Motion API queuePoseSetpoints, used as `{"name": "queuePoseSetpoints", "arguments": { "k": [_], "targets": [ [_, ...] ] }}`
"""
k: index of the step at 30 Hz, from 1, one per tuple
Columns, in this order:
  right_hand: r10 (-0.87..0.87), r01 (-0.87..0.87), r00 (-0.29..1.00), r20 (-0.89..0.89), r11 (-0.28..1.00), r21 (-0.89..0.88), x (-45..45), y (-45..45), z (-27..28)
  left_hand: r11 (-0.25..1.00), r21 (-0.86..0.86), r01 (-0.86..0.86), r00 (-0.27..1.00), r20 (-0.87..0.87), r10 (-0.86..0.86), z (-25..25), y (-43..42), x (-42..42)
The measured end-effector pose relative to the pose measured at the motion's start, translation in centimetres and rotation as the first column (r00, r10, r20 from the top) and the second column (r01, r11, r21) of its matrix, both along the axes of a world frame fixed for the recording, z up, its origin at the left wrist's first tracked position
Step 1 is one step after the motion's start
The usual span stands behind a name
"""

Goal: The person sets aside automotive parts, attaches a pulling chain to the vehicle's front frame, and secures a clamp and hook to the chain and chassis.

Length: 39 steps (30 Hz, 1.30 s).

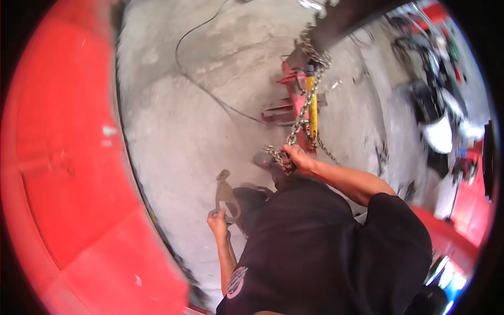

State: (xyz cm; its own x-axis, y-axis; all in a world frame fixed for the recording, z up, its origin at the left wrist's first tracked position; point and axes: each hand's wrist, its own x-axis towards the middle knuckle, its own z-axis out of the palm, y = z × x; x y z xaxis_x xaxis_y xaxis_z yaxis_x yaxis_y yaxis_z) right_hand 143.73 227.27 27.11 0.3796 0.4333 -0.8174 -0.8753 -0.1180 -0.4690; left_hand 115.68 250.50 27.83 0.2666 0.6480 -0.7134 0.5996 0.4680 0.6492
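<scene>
Metal chain (303, 113) wraps around the dark beam (349, 23) and runs down beside the yellow cylinder (313, 107) on the red frame (298, 89). The right hand (297, 158) is closed around the chain's lower part, with loose links bunched at the fingers. The left hand (217, 220) grips the lower end of a metal loop fitting (224, 188), held above the concrete floor (163, 126).

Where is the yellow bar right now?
In the head view, the yellow bar is right of centre, beside the chain, beyond the right hand.
</scene>
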Motion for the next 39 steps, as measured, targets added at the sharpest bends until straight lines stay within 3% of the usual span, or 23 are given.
{"name": "queuePoseSetpoints", "arguments": {
  "k": [4,5,6,8,10,13,15,17,19,22,26,29,30,33,35,37,39],
  "targets": [
    [-0.378,0.381,0.919,0.109,0.925,-0.007,-3.2,0.6,0.5,0.905,-0.013,0.425,0.905,0.011,-0.425,-3.0,7.1,4.8],
    [-0.488,0.495,0.868,0.096,0.865,-0.079,-4.4,0.9,0.5,0.82,0.044,0.57,0.822,-0.028,-0.569,-4.6,9.0,6.1],
    [-0.547,0.556,0.827,0.13,0.83,-0.045,-5.4,1.1,1.2,0.812,-0.01,0.583,0.811,0.054,-0.582,-5.7,10.5,7.2],
    [-0.622,0.639,0.752,0.219,0.769,-0.009,-7.3,1.4,0.8,0.667,0.016,0.745,0.662,0.104,-0.742,-9.2,13.4,9.4],
    [-0.627,0.667,0.708,0.324,0.744,-0.017,-8.8,1.7,0.9,0.541,0.015,0.841,0.535,0.131,-0.835,-9.2,14.8,10.5],
    [-0.282,0.592,0.698,0.658,0.744,-0.309,-10.1,3.1,-1.1,0.478,-0.046,0.877,0.48,0.125,-0.868,-8.2,15.1,12.6],
    [-0.107,0.502,0.766,0.633,0.715,-0.487,-11.2,3.7,-3.3,0.432,-0.094,0.897,0.439,0.072,-0.896,-7.2,14.6,12.8],
    [0.009,0.469,0.802,0.598,0.612,-0.637,-13.3,3.3,-9.2,0.307,-0.062,0.95,0.311,0.058,-0.949,-9.8,15.0,12.1],
    [-0.07,0.493,0.821,0.566,0.588,-0.642,-15.1,2.7,-13.6,0.235,-0.108,0.966,0.24,0.038,-0.97,-10.7,14.4,11.6],
    [-0.022,0.561,0.777,0.629,0.479,-0.675,-16.7,0.7,-19.0,0.16,-0.186,0.969,0.168,0.029,-0.985,-12.4,12.7,10.4],
    [-0.122,0.575,0.788,0.604,0.497,-0.65,-17.4,-1.6,-24.6,0.059,-0.266,0.962,0.063,0.004,-0.998,-20.3,11.9,8.5],
    [-0.145,0.615,0.757,0.637,0.487,-0.62,-18.1,-1.5,-26.9,-0.003,-0.235,0.972,-0.024,-0.086,-0.996,-25.8,9.4,6.5],
    [-0.136,0.622,0.747,0.65,0.486,-0.614,-18.4,-1.2,-27.8,-0.09,-0.167,0.982,-0.113,-0.13,-0.985,-27.9,8.8,5.9],
    [0.004,0.636,0.716,0.698,0.409,-0.655,-19.3,-0.9,-35.1,-0.125,-0.188,0.974,-0.143,-0.084,-0.986,-32.5,5.4,4.3],
    [-0.072,0.612,0.75,0.658,0.452,-0.649,-18.9,-1.7,-35.3,-0.208,-0.093,0.974,-0.205,0.038,-0.978,-37.6,3.3,2.9],
    [-0.104,0.62,0.752,0.65,0.444,-0.647,-18.7,-2.6,-36.8,-0.297,-0.235,0.925,-0.302,0.017,-0.953,-38.9,-1.3,3.0],
    [-0.095,0.644,0.734,0.672,0.41,-0.646,-18.3,-2.4,-39.7,-0.264,-0.333,0.905,-0.23,0.137,-0.963,-47.1,-2.6,1.9]
  ]
}}
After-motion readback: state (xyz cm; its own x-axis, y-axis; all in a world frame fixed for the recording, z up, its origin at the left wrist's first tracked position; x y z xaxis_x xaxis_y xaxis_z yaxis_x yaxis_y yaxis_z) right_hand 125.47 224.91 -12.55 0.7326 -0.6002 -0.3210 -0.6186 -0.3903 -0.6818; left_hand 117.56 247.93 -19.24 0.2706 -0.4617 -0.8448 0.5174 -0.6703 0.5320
